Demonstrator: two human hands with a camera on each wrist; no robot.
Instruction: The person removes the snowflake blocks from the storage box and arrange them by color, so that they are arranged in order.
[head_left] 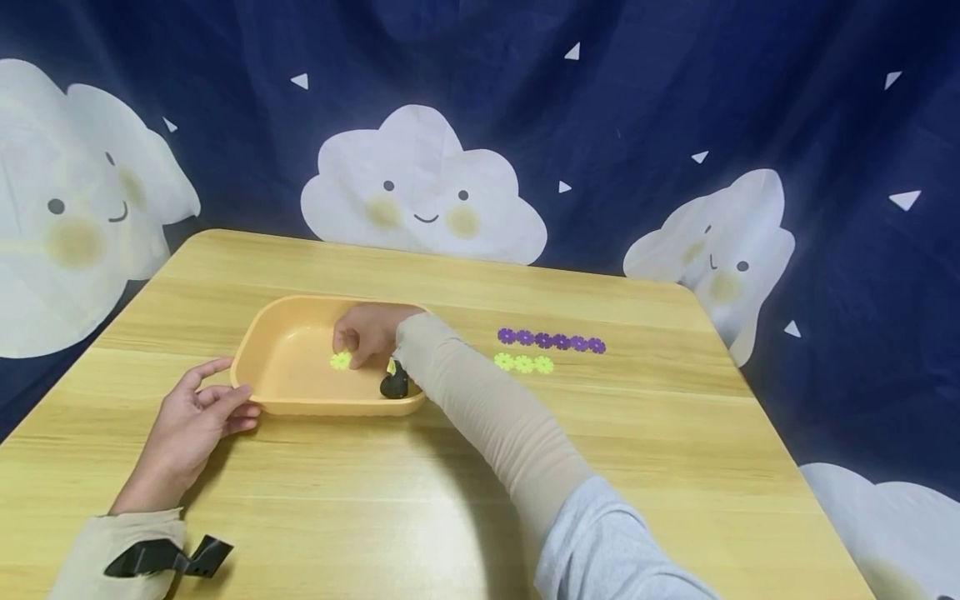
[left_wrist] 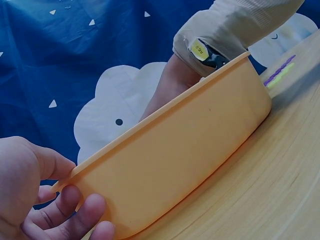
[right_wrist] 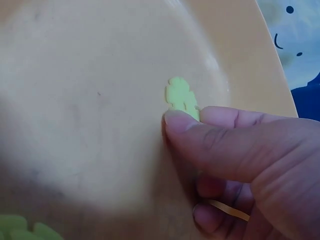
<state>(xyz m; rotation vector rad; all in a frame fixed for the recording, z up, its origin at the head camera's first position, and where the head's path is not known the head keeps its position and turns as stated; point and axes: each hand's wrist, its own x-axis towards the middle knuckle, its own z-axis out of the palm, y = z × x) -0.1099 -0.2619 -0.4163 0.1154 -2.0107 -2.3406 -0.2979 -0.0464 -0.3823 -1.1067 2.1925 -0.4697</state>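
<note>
An orange plastic tray [head_left: 330, 408] stands on the wooden table. My left hand [head_left: 198, 408] grips its near left corner, the thumb over the rim and fingers against the outside wall, as the left wrist view shows. Inside the tray is my right hand [head_left: 369, 329]. Between thumb and index finger it pinches a yellow-green snowflake building disc [right_wrist: 179, 95]. Another yellow-green piece [right_wrist: 25, 229] lies on the tray floor, cut off at the corner of the right wrist view. The head view shows one yellow-green disc [head_left: 341, 360] by the fingertips; I cannot tell which.
Right of the tray, a row of several purple discs [head_left: 552, 340] lies on the table [head_left: 637, 467], with a row of three yellow-green discs [head_left: 523, 363] just nearer me. Behind the table hangs a dark blue curtain [head_left: 637, 108] printed with white clouds.
</note>
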